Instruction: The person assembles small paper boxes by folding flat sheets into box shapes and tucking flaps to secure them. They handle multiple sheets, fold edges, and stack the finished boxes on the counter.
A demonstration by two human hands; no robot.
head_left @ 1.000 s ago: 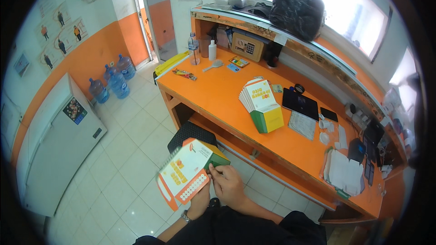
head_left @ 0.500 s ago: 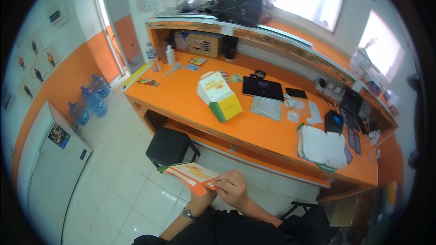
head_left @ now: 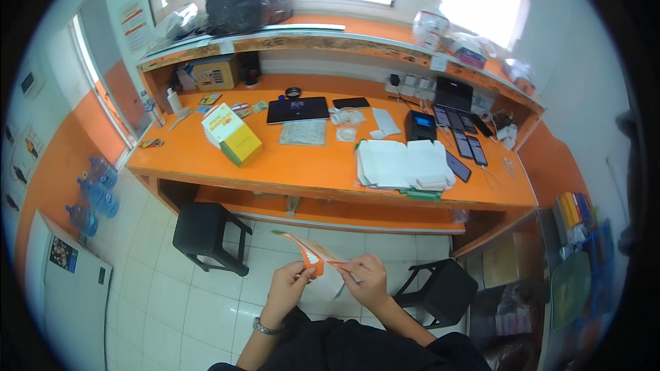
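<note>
In front of my body, both hands hold a printed cardboard sheet point(head_left: 314, 259), orange with a row of white marks and a green tip. My left hand point(head_left: 286, 288) pinches its near left edge between thumb and fingers. On the other side, my right hand point(head_left: 366, 280) grips the right edge with bent fingers. The sheet is partly spread, with a pale flap point(head_left: 326, 287) hanging below it. On the orange desk point(head_left: 309, 172) beyond stands a white, yellow and green carton point(head_left: 232, 135), tilted in view, with printing like that on the sheet.
A stack of white flat cartons point(head_left: 404, 164) lies at the desk's right, near several phones point(head_left: 459, 127) and a black device point(head_left: 420, 126). A tablet point(head_left: 298, 110) is further left. Black stools point(head_left: 206, 233) stand before the desk. Blue water bottles point(head_left: 97, 196) line the left wall.
My view has swung to the right. My left hand has come out from under the sheet to its left edge, and the sheet is now opened and turned, its pale flap showing.
</note>
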